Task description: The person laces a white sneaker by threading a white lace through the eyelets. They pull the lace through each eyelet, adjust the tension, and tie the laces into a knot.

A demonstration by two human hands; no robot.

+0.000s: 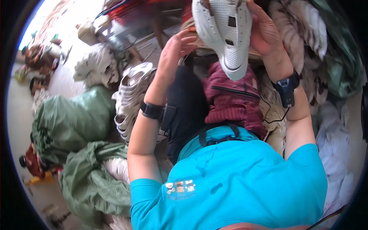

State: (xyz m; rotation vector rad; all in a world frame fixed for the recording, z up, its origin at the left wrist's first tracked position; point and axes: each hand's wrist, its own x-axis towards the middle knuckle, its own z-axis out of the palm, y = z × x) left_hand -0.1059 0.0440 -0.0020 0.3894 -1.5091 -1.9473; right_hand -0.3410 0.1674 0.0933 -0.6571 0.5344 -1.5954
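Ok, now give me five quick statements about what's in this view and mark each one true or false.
1. The right hand holds a white shoe upper. True.
2. The left hand is clenched in a fist. False: the left hand is open, its fingers extended.
3. Each forearm wears a black strap. True.
4. The T-shirt is red. False: the T-shirt is turquoise.
5. A bulging green sack lies on the person's left. True.
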